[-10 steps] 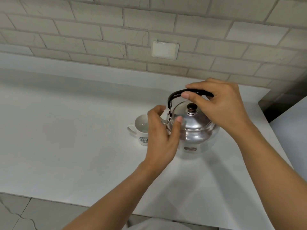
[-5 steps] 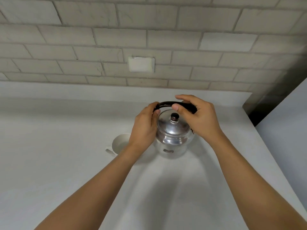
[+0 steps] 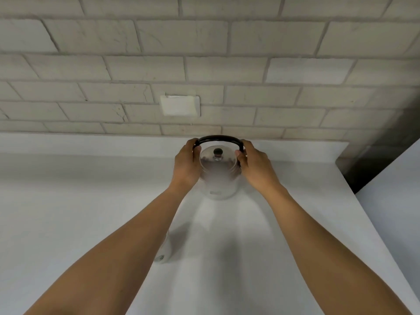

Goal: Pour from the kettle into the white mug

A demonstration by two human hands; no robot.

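Note:
The shiny steel kettle [image 3: 218,178] stands upright on the white counter [image 3: 68,212], close to the back wall, its lid with a black knob on and its black handle arched above. My left hand [image 3: 185,165] clasps its left side and my right hand [image 3: 254,169] clasps its right side, fingers at the two ends of the handle. The white mug [image 3: 164,250] stands nearer to me, to the left of the kettle and apart from it. My left forearm hides most of the mug, so only a strip of its side and part of its logo show.
A brick wall with a white switch plate [image 3: 180,106] rises right behind the kettle. The counter ends at the right in a dark gap [image 3: 363,169], with another white surface [image 3: 397,212] beyond it.
The kettle now stands farther back near the wall, away from the mug. My right hand has slid from the top of the handle to the kettle's right side. The view has tilted up.

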